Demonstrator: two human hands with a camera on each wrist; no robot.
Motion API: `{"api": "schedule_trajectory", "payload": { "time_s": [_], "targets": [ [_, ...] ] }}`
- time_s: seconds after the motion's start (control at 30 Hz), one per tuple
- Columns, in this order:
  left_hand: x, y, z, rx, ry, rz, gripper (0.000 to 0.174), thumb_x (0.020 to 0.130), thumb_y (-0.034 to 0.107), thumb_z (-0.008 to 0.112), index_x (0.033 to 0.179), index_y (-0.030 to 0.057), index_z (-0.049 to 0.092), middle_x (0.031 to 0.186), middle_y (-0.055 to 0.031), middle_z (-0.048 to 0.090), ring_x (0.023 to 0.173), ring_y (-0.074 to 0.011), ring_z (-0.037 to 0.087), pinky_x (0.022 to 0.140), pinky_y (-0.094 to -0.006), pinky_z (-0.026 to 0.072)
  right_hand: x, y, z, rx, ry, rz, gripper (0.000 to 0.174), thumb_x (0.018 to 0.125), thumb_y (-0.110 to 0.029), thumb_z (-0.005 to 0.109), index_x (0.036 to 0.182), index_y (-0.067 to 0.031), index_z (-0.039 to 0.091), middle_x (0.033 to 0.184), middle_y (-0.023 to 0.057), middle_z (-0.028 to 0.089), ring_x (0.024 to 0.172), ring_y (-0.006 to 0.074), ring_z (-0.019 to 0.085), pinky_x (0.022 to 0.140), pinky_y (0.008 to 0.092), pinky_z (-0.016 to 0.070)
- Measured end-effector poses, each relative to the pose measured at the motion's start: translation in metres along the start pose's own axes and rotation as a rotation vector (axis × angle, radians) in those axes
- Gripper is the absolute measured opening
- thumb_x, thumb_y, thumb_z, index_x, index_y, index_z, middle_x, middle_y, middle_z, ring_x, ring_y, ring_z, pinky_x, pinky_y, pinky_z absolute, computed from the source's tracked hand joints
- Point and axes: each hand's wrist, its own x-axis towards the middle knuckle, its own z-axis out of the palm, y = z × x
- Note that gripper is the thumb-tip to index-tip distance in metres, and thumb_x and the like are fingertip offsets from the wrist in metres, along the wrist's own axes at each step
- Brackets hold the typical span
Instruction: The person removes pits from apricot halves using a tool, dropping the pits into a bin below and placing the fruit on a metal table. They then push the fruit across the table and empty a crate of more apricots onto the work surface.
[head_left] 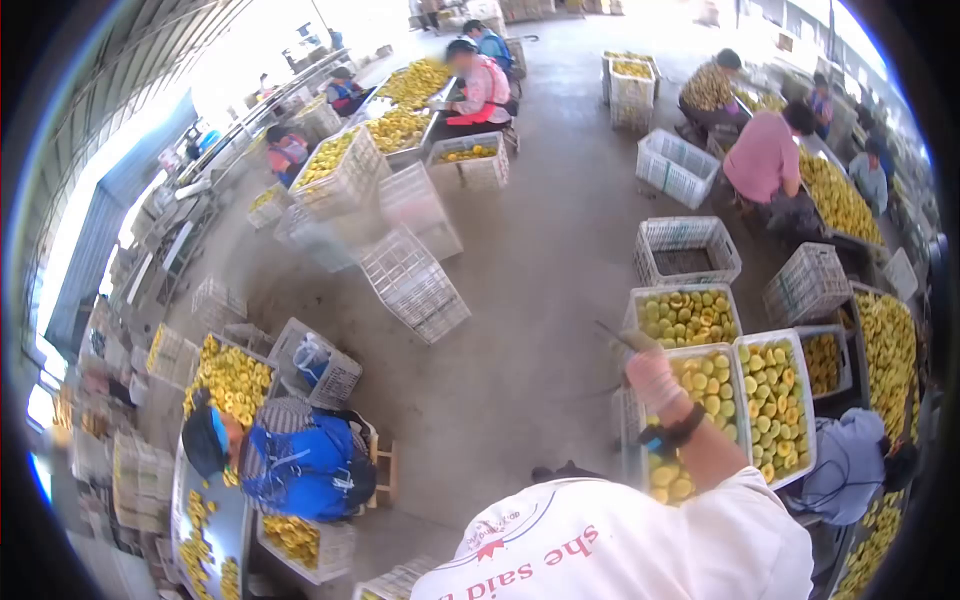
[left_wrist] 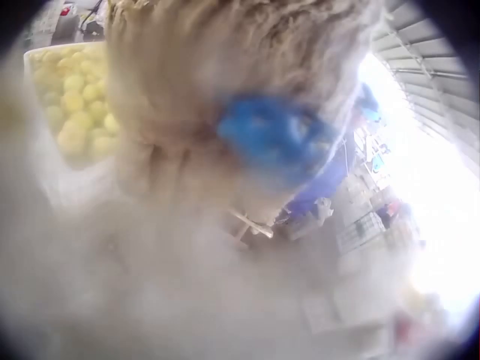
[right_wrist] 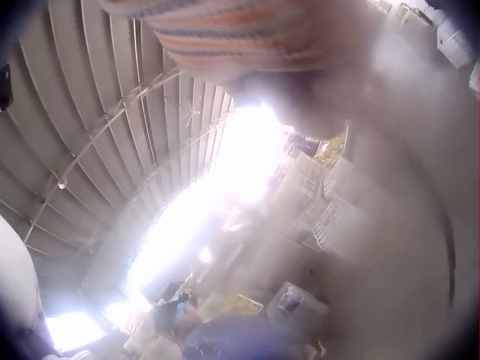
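Note:
In the head view the right hand (head_left: 655, 380), in a pale glove with a dark band at the wrist, grips a thin dark rod (head_left: 614, 335) above the left edge of a crate of yellow-green fruit (head_left: 708, 380). The right wrist view shows the striped glove of that hand (right_wrist: 247, 37) along the top, and the rod (right_wrist: 450, 247) as a dark curve at the right. The left hand (left_wrist: 172, 105) fills the top of the left wrist view, blurred, with a blue patch (left_wrist: 274, 139) beside it; its fingers are unclear. The head view does not show it.
Two more fruit crates (head_left: 775, 405) (head_left: 688, 315) adjoin that crate. An empty crate (head_left: 687, 250) stands beyond them, and a tilted crate (head_left: 415, 283) lies mid-floor. A person with a blue backpack (head_left: 310, 460) bends over a fruit table at the left; others sit along both sides.

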Motion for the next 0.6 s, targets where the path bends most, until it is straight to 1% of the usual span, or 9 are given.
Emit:
{"api": "schedule_trajectory", "payload": {
  "time_s": [0.1, 0.17, 0.27, 0.33, 0.37, 0.4, 0.5, 0.53, 0.6],
  "targets": [
    [0.056, 0.052, -0.024, 0.017, -0.028, -0.010, 0.037, 0.091, 0.034, 0.054, 0.115, 0.0102, 0.069, 0.117, -0.0174, 0.067, 0.115, -0.0338, 0.061, 0.094, -0.0433, 0.0491, 0.078, 0.023, -0.010, 0.033, 0.024, -0.036, 0.013, 0.094, -0.024, 0.065, 0.091, -0.0113, 0.065, 0.065, -0.0020, 0.056, 0.059, 0.0099, 0.055, 0.052, 0.0245, 0.0430],
    [0.102, 0.089, -0.036, 0.030, -0.051, -0.004, 0.037, 0.091, 0.034, 0.054, 0.115, 0.0102, 0.069, 0.117, -0.0174, 0.067, 0.115, -0.0339, 0.061, 0.094, -0.0434, 0.0491, 0.128, 0.033, -0.014, -0.286, 0.104, -0.069, 0.015, 0.096, -0.025, 0.061, 0.090, -0.0108, 0.064, 0.070, 0.0034, 0.062, 0.066, 0.0153, 0.061, 0.057, 0.0272, 0.0461],
    [0.187, 0.157, -0.053, 0.064, -0.089, 0.032, 0.037, 0.092, 0.034, 0.053, 0.114, 0.0101, 0.069, 0.117, -0.0173, 0.067, 0.115, -0.0339, 0.060, 0.094, -0.0437, 0.0490, 0.196, 0.048, -0.019, -0.847, 0.176, -0.128, 0.020, 0.095, -0.028, 0.058, 0.096, -0.0098, 0.066, 0.087, 0.0154, 0.069, 0.082, 0.0300, 0.066, 0.068, 0.0369, 0.0504],
    [0.257, 0.209, -0.062, 0.082, -0.106, 0.073, 0.037, 0.092, 0.034, 0.052, 0.114, 0.0101, 0.069, 0.116, -0.0172, 0.067, 0.115, -0.0339, 0.060, 0.094, -0.0438, 0.0490, 0.227, 0.023, -0.004, -0.908, 0.212, 0.079, 0.026, 0.092, -0.033, 0.059, 0.103, -0.0106, 0.067, 0.098, 0.0213, 0.068, 0.094, 0.0414, 0.063, 0.078, 0.0439, 0.0509],
    [0.290, 0.232, -0.066, 0.092, -0.116, 0.093, 0.037, 0.092, 0.034, 0.052, 0.114, 0.0101, 0.070, 0.116, -0.0172, 0.067, 0.115, -0.0339, 0.060, 0.094, -0.0439, 0.0490, 0.250, 0.038, -0.007, -0.964, 0.206, 0.143, 0.032, 0.090, -0.039, 0.061, 0.106, -0.0127, 0.068, 0.097, 0.0192, 0.069, 0.096, 0.0414, 0.064, 0.082, 0.0440, 0.0513],
    [0.322, 0.255, -0.072, 0.104, -0.124, 0.111, 0.037, 0.092, 0.034, 0.052, 0.114, 0.0101, 0.070, 0.116, -0.0172, 0.067, 0.115, -0.0339, 0.060, 0.094, -0.0440, 0.0490, 0.269, 0.051, -0.012, -1.057, 0.139, 0.165, 0.028, 0.089, -0.032, 0.058, 0.105, -0.0107, 0.068, 0.095, 0.0177, 0.070, 0.096, 0.0391, 0.064, 0.082, 0.0433, 0.0515],
    [0.417, 0.329, -0.101, 0.145, -0.130, 0.189, 0.037, 0.093, 0.034, 0.051, 0.114, 0.0100, 0.070, 0.116, -0.0171, 0.068, 0.115, -0.0339, 0.060, 0.095, -0.0442, 0.0490, 0.315, 0.067, -0.015, -1.863, -0.591, -0.074, 0.022, 0.089, -0.013, 0.051, 0.101, -0.0047, 0.068, 0.089, 0.0133, 0.070, 0.095, 0.0322, 0.065, 0.084, 0.0414, 0.0522],
    [0.442, 0.356, -0.110, 0.160, -0.134, 0.204, 0.037, 0.093, 0.034, 0.051, 0.113, 0.0100, 0.070, 0.116, -0.0171, 0.068, 0.115, -0.0339, 0.060, 0.095, -0.0443, 0.0490, 0.333, 0.103, -0.027, -1.773, -0.355, -0.165, 0.024, 0.089, -0.013, 0.050, 0.104, -0.0054, 0.067, 0.091, 0.0132, 0.070, 0.097, 0.0325, 0.065, 0.085, 0.0427, 0.0520],
    [0.488, 0.407, -0.129, 0.205, -0.132, 0.239, 0.037, 0.093, 0.034, 0.050, 0.113, 0.0099, 0.070, 0.116, -0.0170, 0.068, 0.115, -0.0339, 0.060, 0.095, -0.0445, 0.0489, 0.369, 0.177, -0.082, -1.553, -0.288, 0.084, 0.038, 0.094, -0.031, 0.046, 0.110, -0.0034, 0.066, 0.104, 0.0205, 0.069, 0.106, 0.0390, 0.063, 0.091, 0.0461, 0.0501]
  ]
}}
